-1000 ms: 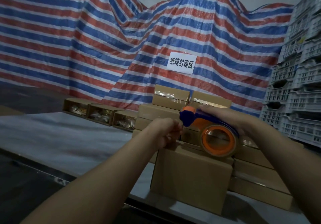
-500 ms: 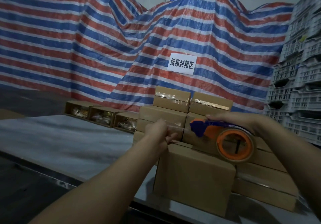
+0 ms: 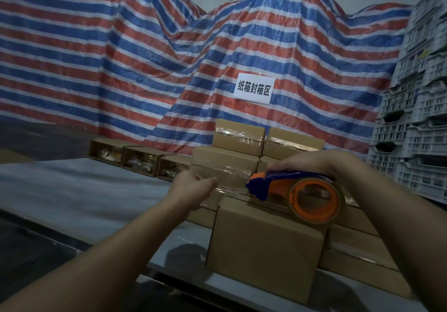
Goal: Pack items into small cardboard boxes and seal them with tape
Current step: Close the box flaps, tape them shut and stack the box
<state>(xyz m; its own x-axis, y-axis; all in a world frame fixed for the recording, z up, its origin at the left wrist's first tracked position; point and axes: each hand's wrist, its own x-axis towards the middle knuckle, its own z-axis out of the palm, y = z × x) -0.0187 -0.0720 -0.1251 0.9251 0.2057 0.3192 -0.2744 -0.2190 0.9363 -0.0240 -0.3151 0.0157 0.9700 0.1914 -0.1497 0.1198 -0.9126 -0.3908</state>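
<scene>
On the tabletop (image 3: 72, 190), the left hand (image 3: 193, 189) pinched the tape's (image 3: 232, 188) free end while the right hand (image 3: 314, 164) gripped the dispenser (image 3: 302, 190) over a closed box (image 3: 263, 246). Sealing underway; next, likely pressing tape down.

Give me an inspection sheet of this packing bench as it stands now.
Surface: grey table, dim light.
Job's things: closed box at near edge; tape dispenser above its top; clear tape strip pulled out leftward; taped boxes stacked behind.
Clutter: three open boxes with contents, far left.
Grippers: left hand pinches the tape end; right hand grips the dispenser.
Cables: nothing seen.
Surroundings: striped tarp, paper sign, stacked crates.
</scene>
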